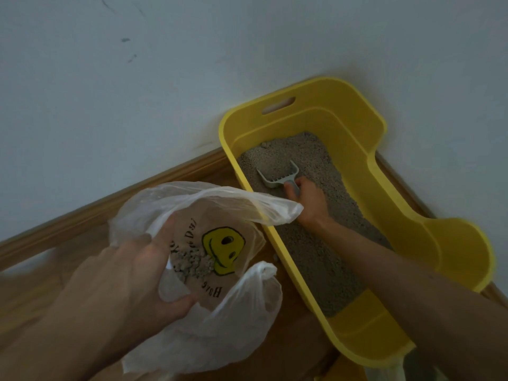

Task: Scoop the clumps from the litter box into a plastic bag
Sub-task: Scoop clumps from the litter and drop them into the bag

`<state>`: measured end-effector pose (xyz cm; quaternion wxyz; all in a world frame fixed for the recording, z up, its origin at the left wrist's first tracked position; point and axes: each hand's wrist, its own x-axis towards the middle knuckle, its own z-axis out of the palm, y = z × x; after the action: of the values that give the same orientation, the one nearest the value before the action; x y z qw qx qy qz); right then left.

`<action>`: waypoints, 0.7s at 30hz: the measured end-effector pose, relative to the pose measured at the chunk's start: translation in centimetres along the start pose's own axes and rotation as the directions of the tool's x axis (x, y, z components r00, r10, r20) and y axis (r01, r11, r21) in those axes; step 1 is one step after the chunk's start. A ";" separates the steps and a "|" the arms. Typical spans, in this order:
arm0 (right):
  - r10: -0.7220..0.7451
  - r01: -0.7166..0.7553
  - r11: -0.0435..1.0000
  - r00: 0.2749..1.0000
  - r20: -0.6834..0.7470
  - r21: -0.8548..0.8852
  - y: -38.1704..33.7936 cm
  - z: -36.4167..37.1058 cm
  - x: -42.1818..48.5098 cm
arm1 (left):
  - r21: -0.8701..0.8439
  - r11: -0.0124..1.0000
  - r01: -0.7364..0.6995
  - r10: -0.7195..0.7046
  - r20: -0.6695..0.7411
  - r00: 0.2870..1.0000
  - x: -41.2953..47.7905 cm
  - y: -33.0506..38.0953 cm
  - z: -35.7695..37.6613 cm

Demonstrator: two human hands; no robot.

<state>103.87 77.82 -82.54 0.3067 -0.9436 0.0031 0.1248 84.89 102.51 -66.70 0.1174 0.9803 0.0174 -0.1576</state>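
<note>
A yellow litter box (354, 149) stands on the floor against the wall, filled with grey litter (310, 243). My right hand (309, 200) reaches into it and grips the handle of a grey slotted scoop (280, 176), whose head rests on the litter at the far end. My left hand (137, 273) holds the rim of a clear plastic bag (236, 320) with a yellow smiley print, keeping its mouth wide. Grey clumps (193, 266) lie at the bottom of the bag.
A wooden floor (33, 292) lies under the bag, with a wooden baseboard (110, 202) along the white wall. The bag's upper rim overlaps the near-left edge of the litter box. Another bit of plastic (384, 371) shows at the bottom edge.
</note>
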 end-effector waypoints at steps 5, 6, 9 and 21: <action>-0.029 0.025 0.997 0.999 -0.041 -0.080 0.0 -0.3 0.1 | 0.008 1.000 0.001 -0.001 0.006 1.000 -0.2 -0.7 0.1; -0.039 0.035 0.995 0.998 -0.049 -0.090 0.1 -0.3 0.1 | 0.019 1.000 -0.002 0.002 0.005 1.000 -0.2 -0.8 0.1; -0.048 0.043 0.996 0.997 -0.059 -0.078 0.2 -0.4 -0.1 | 0.047 0.999 0.000 -0.001 0.016 1.000 -0.2 -1.1 0.1; -0.078 0.083 0.995 0.993 -0.084 0.048 0.4 0.0 -1.4 | 0.049 0.999 0.019 -0.022 0.052 0.998 -0.2 -1.3 -0.1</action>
<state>102.51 77.39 -82.41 0.3354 -0.9390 -0.0191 0.0735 84.68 103.78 -66.89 0.0922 0.9782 0.0206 -0.1849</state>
